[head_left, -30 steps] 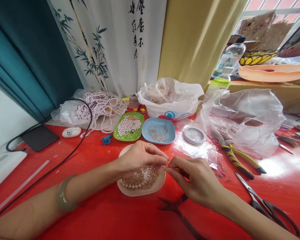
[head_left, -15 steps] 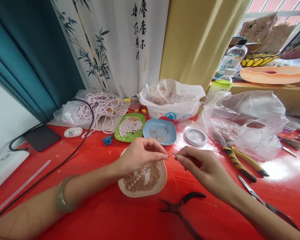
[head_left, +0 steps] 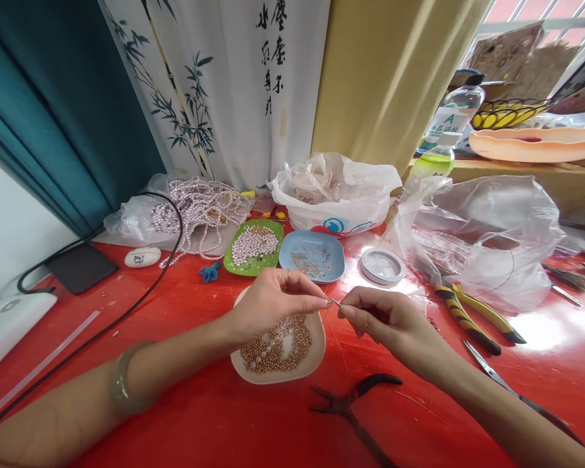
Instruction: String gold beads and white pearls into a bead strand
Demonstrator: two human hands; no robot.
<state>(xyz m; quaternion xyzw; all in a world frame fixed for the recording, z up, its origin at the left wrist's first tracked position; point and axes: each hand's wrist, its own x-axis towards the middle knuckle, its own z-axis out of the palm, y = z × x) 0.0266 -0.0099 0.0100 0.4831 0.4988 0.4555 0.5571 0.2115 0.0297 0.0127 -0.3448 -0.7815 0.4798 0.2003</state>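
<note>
Barely visible, thin wire [head_left: 335,302] pinched between left hand [head_left: 273,302] and right hand [head_left: 385,318] fingertips.

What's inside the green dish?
The green dish holds a heap of pale pearl beads, with a few golden ones at the far side. The beads cover most of the dish's floor, so anything beneath them is hidden.

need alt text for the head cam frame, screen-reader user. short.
Two bare hands meet over a pale dish of small gold beads on a red table: the left hand pinches a tiny bead, the right hand points a thin wire at it. Dark pliers lie in front; a green dish of pearls and a blue dish sit behind.
</note>
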